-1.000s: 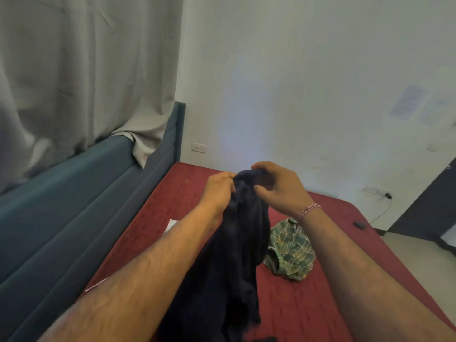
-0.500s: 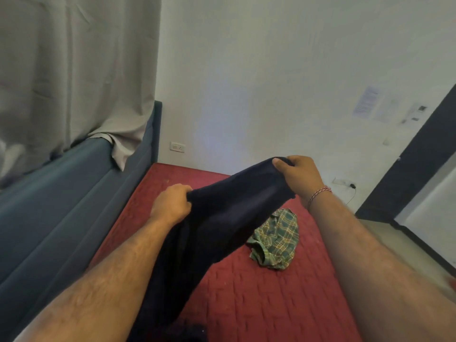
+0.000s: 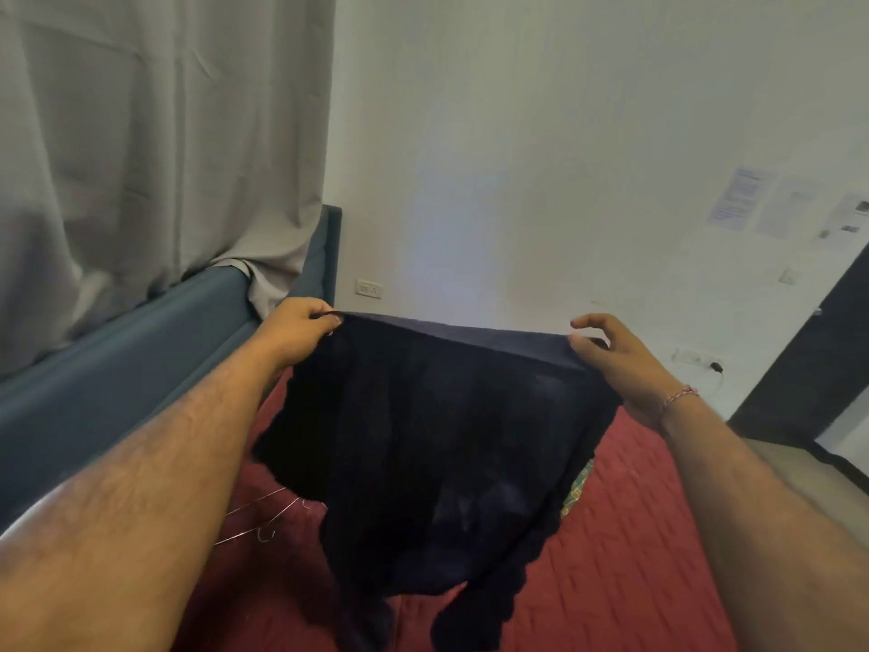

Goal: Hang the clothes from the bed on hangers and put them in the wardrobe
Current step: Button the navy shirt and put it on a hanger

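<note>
Dark garment [image 3: 423, 416] now spread wide — hands farther apart, pinching top edge

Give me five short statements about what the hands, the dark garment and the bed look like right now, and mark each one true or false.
1. Both hands hold the dark garment by its top edge. True: the left hand and the right hand each grip one end.
2. The garment lies flat on the bed. False: it hangs spread between the hands above the red bedcover.
3. Wire hangers lie on the bedcover beside the left forearm. True.
4. The garment is already on a hanger. False: no hanger is in it; the hangers lie on the bed.
5. The right wrist is bare. False: it wears a thread bracelet.
</note>
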{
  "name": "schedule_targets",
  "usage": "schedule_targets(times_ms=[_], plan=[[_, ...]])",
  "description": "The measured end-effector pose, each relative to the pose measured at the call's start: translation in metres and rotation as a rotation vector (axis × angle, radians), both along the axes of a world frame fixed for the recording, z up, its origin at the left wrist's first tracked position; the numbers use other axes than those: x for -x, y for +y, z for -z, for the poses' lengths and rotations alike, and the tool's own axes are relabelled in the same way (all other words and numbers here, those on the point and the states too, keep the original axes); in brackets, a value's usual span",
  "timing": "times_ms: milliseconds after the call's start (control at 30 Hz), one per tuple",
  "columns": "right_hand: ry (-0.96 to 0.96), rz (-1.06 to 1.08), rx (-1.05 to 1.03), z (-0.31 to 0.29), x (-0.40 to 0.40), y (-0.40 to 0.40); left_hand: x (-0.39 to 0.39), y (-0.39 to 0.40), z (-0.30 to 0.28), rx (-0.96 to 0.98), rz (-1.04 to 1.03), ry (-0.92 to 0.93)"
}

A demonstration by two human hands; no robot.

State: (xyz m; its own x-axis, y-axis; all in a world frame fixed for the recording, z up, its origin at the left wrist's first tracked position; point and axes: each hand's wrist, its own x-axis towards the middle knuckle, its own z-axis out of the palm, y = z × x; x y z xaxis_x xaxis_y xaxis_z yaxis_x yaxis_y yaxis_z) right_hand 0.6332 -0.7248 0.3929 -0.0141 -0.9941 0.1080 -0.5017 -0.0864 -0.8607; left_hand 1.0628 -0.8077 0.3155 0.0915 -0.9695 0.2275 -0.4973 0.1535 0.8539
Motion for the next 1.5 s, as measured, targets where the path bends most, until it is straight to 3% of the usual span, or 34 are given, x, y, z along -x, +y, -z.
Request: schedule_targets(times_ms=[100, 167, 233, 333, 467, 533, 600, 700, 733, 767, 833, 900, 967, 1033, 1067, 1100, 1167, 1233, 1300, 1400, 1467, 1500], plan=[[0.400, -0.158, 0.069, -0.003, 0.023, 0.018, 0.014, 0.022, -0.007, -0.037, -0.064, 0.130], [0.391, -0.082, 0.130, 0.001, 0.038, 0.024, 0.023, 0.035, -0.016, -0.079, -0.044, 0.149], [0.219, 0.012, 0.114, 0.009, 0.056, 0.030, 0.042, 0.051, -0.025, -0.120, -0.006, 0.180], [-0.269, 0.102, -0.126, 0.020, 0.076, 0.036, 0.069, 0.073, -0.040, -0.189, 0.021, 0.349], [-0.586, -0.054, -0.209, 0.024, 0.097, 0.055, 0.082, 0.093, -0.059, -0.214, -0.014, 0.534], [-0.530, -0.098, -0.155, 0.022, 0.092, 0.066, 0.077, 0.094, -0.058, -0.138, -0.098, 0.410], [-0.488, -0.044, -0.095, 0.022, 0.073, 0.070, 0.070, 0.089, -0.054, -0.084, -0.170, 0.158], [-0.650, 0.113, -0.059, 0.029, 0.025, 0.066, 0.084, 0.096, -0.043, -0.073, -0.437, -0.510], [-0.679, 0.148, -0.034, 0.030, 0.004, 0.069, 0.098, 0.104, -0.040, -0.125, -0.347, -0.560], [-0.652, 0.157, 0.006, 0.033, -0.018, 0.070, 0.114, 0.115, -0.037, -0.257, -0.123, -0.434], [-0.473, 0.045, 0.105, 0.042, -0.062, 0.077, 0.146, 0.137, -0.033, -0.662, 0.365, 0.049], [-0.159, -0.168, 0.199, 0.049, -0.104, 0.095, 0.160, 0.148, -0.026, -0.687, 0.544, 0.354], [0.070, -0.302, 0.199, 0.058, -0.121, 0.107, 0.160, 0.144, -0.018, -0.549, 0.496, 0.445], [-0.123, -0.248, 0.075, 0.058, -0.126, 0.112, 0.139, 0.134, -0.017, -0.429, 0.425, 0.425], [-0.251, -0.144, 0.060, 0.060, -0.125, 0.111, 0.122, 0.129, -0.019, -0.403, 0.452, 0.386], [-0.249, -0.019, 0.123, 0.063, -0.118, 0.106, 0.108, 0.128, -0.024, -0.394, 0.536, 0.330], [0.081, 0.060, 0.261, 0.066, -0.110, 0.097, 0.081, 0.131, -0.040, -0.392, 0.794, 0.238], [0.390, -0.122, 0.305, 0.068, -0.120, 0.092, 0.061, 0.136, -0.064, -0.367, 0.995, 0.180], [0.422, -0.286, 0.333, 0.065, -0.140, 0.090, 0.048, 0.137, -0.080, -0.344, 1.094, 0.109], [0.216, -0.408, 0.224, 0.056, -0.177, 0.095, 0.028, 0.140, -0.103, -0.309, 1.067, 0.003], [0.004, -0.298, 0.191, 0.057, -0.188, 0.093, 0.016, 0.142, -0.120, -0.205, 0.922, -0.138], [-0.044, -0.209, 0.227, 0.057, -0.191, 0.092, 0.007, 0.142, -0.129, -0.098, 0.796, -0.296]])
